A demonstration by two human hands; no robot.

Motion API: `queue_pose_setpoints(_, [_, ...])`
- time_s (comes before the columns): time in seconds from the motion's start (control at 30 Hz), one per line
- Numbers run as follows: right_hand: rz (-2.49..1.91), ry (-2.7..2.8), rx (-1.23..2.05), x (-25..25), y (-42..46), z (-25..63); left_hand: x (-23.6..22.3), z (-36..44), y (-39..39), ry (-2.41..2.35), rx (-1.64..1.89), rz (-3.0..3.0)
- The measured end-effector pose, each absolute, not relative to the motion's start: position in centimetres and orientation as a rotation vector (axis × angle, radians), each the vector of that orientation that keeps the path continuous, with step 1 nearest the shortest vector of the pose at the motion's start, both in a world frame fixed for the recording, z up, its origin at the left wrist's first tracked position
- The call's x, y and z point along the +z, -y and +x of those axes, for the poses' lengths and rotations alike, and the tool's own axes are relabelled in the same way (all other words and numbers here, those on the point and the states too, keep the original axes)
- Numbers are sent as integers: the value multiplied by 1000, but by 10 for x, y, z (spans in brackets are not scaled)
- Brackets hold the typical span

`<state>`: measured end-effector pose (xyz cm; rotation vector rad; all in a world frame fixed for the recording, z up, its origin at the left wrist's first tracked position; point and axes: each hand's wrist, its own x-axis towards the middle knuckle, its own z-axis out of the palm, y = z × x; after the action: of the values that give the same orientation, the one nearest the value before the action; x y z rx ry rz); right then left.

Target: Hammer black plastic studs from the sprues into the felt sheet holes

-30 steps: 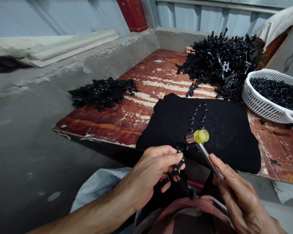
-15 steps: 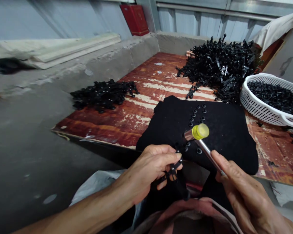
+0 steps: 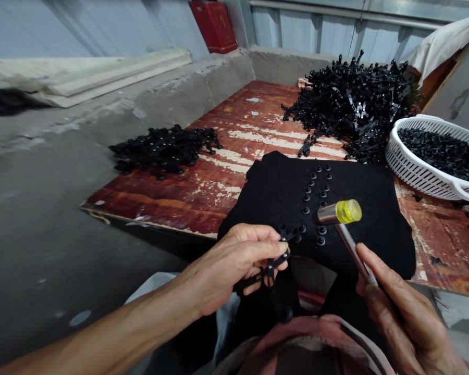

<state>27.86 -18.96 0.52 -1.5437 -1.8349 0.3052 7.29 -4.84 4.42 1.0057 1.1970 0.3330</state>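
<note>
Hands over black cloth, mallet held above it.
Left hand (image 3: 234,265) pinches a branched black plastic sprue (image 3: 271,272), apparently snap fasteners, just over the folded black cloth (image 3: 359,245); right hand (image 3: 402,307) wraps a steel-handled yellow-faced mallet (image 3: 346,213).

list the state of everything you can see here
left hand, gripping a black plastic sprue
right hand, holding the mallet's handle
yellow-faced mallet, held over the cloth
black cloth, lying on the board, black studs in rows on it
white plastic basket, full of black pieces
black plastic heap, loose and tangled
</note>
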Motion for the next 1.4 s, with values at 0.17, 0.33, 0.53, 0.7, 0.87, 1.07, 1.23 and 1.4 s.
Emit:
queue_pose_setpoints(0.17, [-1561,1854,330,1,195,281,44,72,45,-1196,295,1022])
queue_pose_setpoints(0.33, [-1592,1868,328,-3,198,282,44,74,44,-1207,275,1031])
queue_pose_setpoints(0.53, [-1606,1856,329,-3,199,282,44,73,43,-1209,278,1030])
queue_pose_setpoints(0.7, [-1609,1842,326,-3,202,281,43,72,42,-1198,275,1028])
queue_pose_setpoints(0.87, [-1607,1845,356,-2,199,280,43,73,42,-1194,256,1026])
queue_pose_setpoints(1.07, [-1588,1858,362,-1,196,277,43,72,40,-1192,248,1027])
queue_pose_setpoints(1.23, [-1584,1880,351,-1,197,277,39,71,39,-1187,241,1043])
queue_pose_setpoints(1.4, [-1623,1889,307,-1,199,277,35,68,36,-1174,211,1058])
